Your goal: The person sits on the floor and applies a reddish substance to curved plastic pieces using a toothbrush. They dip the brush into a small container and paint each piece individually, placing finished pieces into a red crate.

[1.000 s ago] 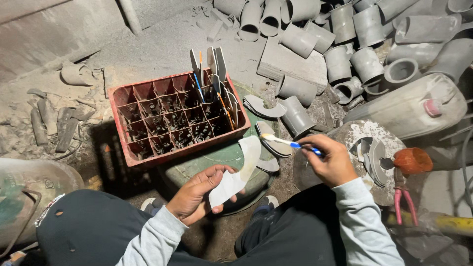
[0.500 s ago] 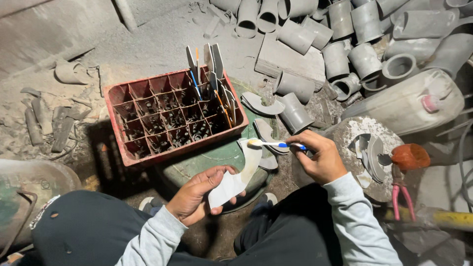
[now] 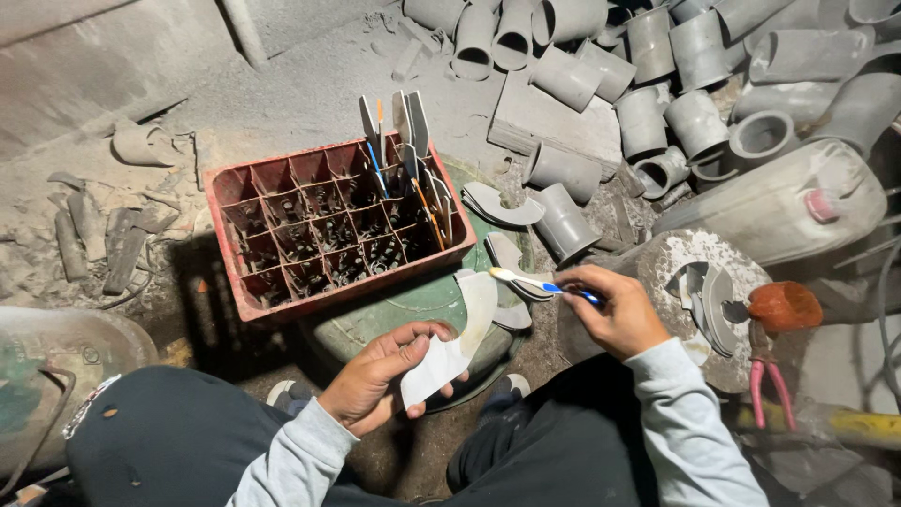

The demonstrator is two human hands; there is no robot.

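**Brushing a cut plastic strip over the crate**

Nearest the camera, the left hand (image 3: 380,380) closes its fingers and thumb around the lower end of a curved, pale plastic strip (image 3: 457,341), which rises up and to the right above a green drum lid (image 3: 394,305). The right hand (image 3: 615,310) pinches a blue-handled toothbrush (image 3: 535,282) between thumb and fingers, the bristle end pointing left, just above the strip's upper end. Whether the bristles touch the strip is not clear from this angle.

To do this well, I judge the strip should be held firm near its low end so it does not flex, and the brush drawn along the curved edge in short strokes, kept flat on the surface. Working over the lid keeps drips off the person's dark trousers.

Beyond the hands sits a red divided crate (image 3: 272,300), its cells holding small dark bits that are too small to identify; flat blades and tools stand in its far-right cells. To the right a round dusty slab (image 3: 676,263) carries more curved cut pieces, with an orange lump (image 3: 784,305) and pink-handled pliers (image 3: 768,390) beside it. Farthest away lies a heap of grey pipe sections (image 3: 648,103) and a pale jerrycan (image 3: 779,207).

What coats the brush cannot be seen, and the left-hand drum is cut off by the frame.
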